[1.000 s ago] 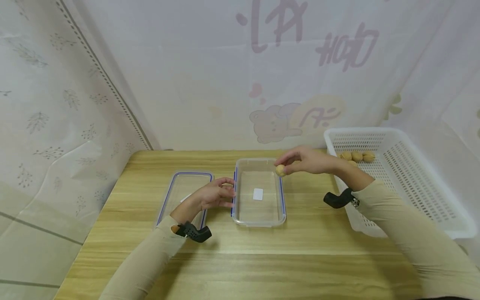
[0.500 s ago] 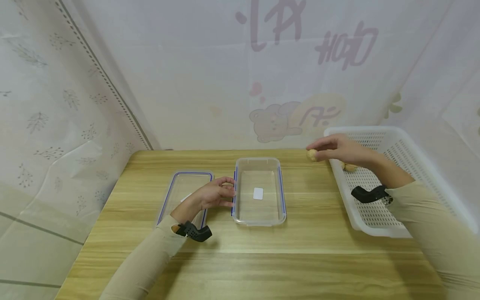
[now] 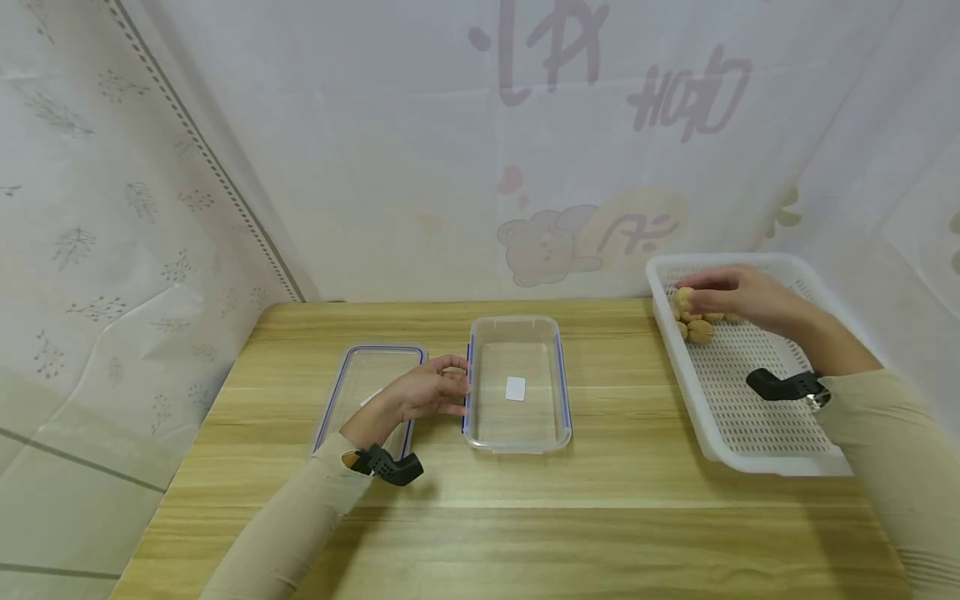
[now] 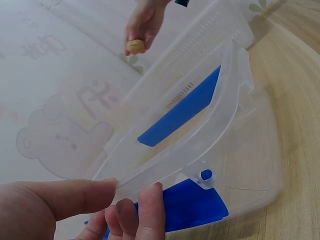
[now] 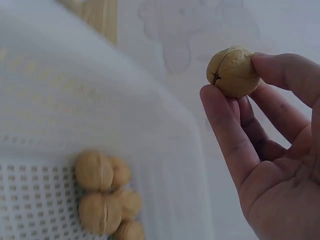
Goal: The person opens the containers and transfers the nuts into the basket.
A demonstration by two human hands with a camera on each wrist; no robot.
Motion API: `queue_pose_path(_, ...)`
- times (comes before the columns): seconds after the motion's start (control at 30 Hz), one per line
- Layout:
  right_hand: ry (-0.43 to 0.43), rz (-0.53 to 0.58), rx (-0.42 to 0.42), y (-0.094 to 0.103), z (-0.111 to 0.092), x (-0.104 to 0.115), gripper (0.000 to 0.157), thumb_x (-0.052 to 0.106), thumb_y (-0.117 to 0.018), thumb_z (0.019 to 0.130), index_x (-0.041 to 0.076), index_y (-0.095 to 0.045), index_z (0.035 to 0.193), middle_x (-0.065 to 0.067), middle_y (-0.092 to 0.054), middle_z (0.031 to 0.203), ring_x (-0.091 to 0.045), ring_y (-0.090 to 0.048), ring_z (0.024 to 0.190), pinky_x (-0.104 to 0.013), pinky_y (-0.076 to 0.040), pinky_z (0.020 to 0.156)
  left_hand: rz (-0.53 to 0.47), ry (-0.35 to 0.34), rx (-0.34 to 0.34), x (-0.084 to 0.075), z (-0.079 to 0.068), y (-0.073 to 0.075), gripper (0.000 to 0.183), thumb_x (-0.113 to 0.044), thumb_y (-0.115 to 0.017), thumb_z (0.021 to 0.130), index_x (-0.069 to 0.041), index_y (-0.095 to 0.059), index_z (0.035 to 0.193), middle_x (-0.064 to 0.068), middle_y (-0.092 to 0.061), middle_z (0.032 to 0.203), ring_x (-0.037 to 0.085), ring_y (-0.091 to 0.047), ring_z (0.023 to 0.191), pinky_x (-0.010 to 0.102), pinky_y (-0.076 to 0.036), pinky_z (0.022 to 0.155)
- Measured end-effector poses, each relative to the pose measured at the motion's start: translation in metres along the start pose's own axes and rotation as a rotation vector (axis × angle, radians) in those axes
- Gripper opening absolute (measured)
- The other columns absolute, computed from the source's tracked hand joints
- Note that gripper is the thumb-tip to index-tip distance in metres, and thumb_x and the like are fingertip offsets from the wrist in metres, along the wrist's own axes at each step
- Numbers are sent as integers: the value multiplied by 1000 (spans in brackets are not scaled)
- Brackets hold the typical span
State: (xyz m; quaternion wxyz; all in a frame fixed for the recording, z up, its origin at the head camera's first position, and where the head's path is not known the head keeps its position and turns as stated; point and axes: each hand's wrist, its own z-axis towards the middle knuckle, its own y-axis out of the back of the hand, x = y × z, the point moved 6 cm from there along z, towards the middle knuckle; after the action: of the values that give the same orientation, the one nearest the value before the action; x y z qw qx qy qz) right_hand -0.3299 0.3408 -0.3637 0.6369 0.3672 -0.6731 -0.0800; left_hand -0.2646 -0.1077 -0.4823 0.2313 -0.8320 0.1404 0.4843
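Note:
In the head view my right hand (image 3: pixel 757 300) is over the far left corner of the white basket (image 3: pixel 705 429). It pinches a walnut (image 5: pixel 234 72) between thumb and fingertips, raised above the basket floor in the right wrist view. Several more walnuts (image 3: pixel 701 332) lie below, grouped in that corner. My left hand (image 3: pixel 431 390) is at the left side of a clear plastic box (image 3: pixel 517 447) with blue latches. In the left wrist view its thumb touches the box rim, and its loosely extended fingers are against the blue latch (image 4: pixel 195 207).
A clear lid (image 3: pixel 371 358) with a blue seal lies left of the box, partly beneath my left forearm. A white label (image 3: pixel 515 388) shows on the box bottom. Behind the wooden table (image 3: pixel 525 533) hangs a printed cloth (image 3: pixel 420 167).
My right hand, holding the walnut, has moved right from the box's far right edge to above the basket corner. The left hand and the box have stayed in place.

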Motion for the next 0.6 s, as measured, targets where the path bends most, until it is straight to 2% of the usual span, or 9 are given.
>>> queue_pose_path(0.17, -68, -22, -45, 14, 2, -27, 53, 30, -62, 103, -3, -53, 144, -4, -67, 128, -5, -68, 103, -15, -54, 87, -1, -2, 0, -1, -1, 0, 41, 9, -53, 98, 4, -36, 135, 3, -54, 95, 15, -58, 85, 33, -64, 79)
queue_pose_path(0.27, -96, 0, -46, 18, 3, -38, 56, 29, -60, 105, -9, -48, 145, -5, -65, 128, -3, -67, 103, -19, -56, 90, -1, -4, 2, 0, -1, 0, 40, 9, -52, 99, 4, -36, 136, 3, -55, 95, 15, -59, 85, 33, -63, 79)
queue_pose_path(0.47, -140, 57, -41, 23, 4, -56, 59, 23, -55, 107, -20, -39, 143, 3, -66, 119, 4, -65, 96, -18, -57, 87, -3, -3, -2, 0, -2, 0, 40, 9, -52, 99, 3, -37, 135, 4, -55, 94, 16, -59, 85, 33, -63, 80)
queue_pose_path(0.6, -185, 37, -43, 27, 5, -71, 57, 21, -52, 108, -22, -37, 142, -6, -67, 123, 8, -63, 92, -16, -57, 85, -2, -1, -9, 0, -3, 1, 40, 9, -52, 99, 3, -37, 135, 3, -54, 95, 15, -58, 85, 33, -63, 80)
